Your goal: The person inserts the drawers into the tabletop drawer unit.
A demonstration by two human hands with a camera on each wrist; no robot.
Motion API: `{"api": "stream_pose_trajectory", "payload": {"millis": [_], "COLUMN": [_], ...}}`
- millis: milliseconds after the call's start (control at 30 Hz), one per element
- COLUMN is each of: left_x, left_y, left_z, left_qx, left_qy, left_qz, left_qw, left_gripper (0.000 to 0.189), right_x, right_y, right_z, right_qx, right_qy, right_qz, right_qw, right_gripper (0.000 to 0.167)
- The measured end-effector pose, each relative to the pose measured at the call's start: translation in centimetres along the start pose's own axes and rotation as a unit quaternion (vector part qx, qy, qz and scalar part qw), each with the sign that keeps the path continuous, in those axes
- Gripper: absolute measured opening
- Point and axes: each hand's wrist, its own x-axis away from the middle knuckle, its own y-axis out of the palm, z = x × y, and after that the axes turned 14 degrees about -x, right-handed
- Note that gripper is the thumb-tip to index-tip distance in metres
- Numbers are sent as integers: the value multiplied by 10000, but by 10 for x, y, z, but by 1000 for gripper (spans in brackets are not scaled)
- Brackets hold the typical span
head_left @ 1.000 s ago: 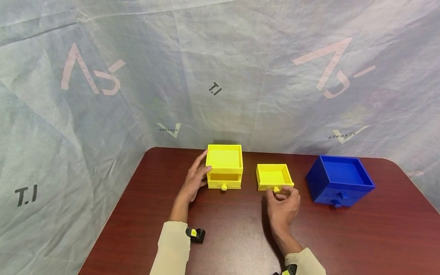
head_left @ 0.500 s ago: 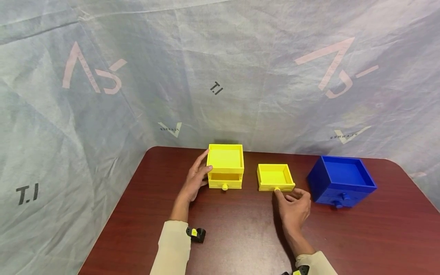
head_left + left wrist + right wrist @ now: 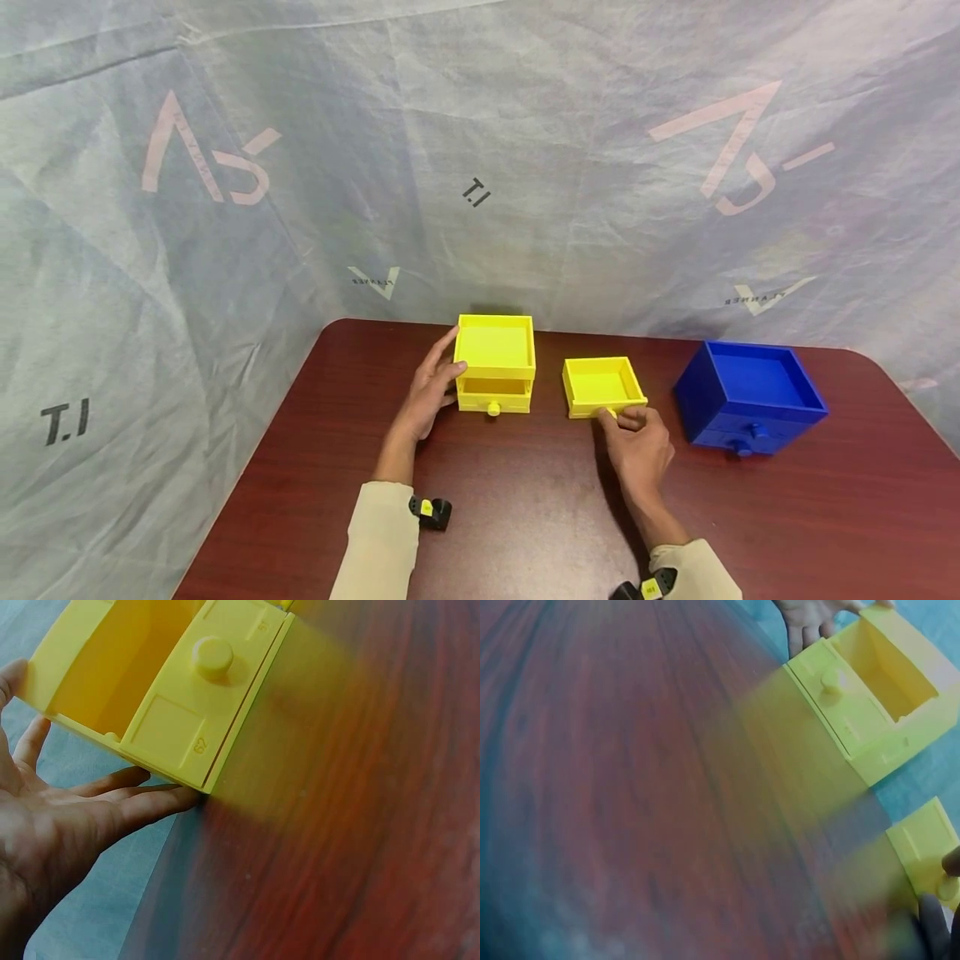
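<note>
The small yellow drawer cabinet (image 3: 495, 372) stands at the back of the table, its upper slot vacant and its lower drawer (image 3: 506, 403) in place. My left hand (image 3: 426, 398) rests along its left side; in the left wrist view the fingers (image 3: 142, 806) lie nearly straight against the wall. To the right, a loose yellow drawer (image 3: 600, 385) sits flat on the table, apart from the cabinet. My right hand (image 3: 641, 450) pinches that drawer at its front knob (image 3: 948, 888), with fingers at the front panel. The knob is partly hidden in the head view.
A blue drawer cabinet (image 3: 750, 400) with two knobbed drawers stands right of the loose drawer, close to my right hand. Behind the dark red tabletop (image 3: 517, 508) hangs a grey printed sheet (image 3: 510, 233), close to its back edge.
My right hand shifts right with its fingers off the front panel, then comes back to grip the drawer's front. The drawer and my left hand stay about where they are.
</note>
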Motion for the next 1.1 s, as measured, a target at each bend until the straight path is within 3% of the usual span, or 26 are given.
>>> {"api": "stream_pose_trajectory", "payload": {"millis": [300, 1100], "left_x": [0, 1], "left_y": [1, 2], "left_z": [1, 1], "left_qx": [7, -108], "left_qy": [11, -94], "left_qz": [-20, 30], "left_qw": [10000, 9999], "left_gripper": [60, 58], "right_x": [0, 1], "right_y": [2, 5], "right_z": [1, 5], "right_qx": [111, -238], "right_qy": [70, -71], "right_qz": [36, 238], "right_qw": [9999, 9994], "right_gripper": [28, 22]}}
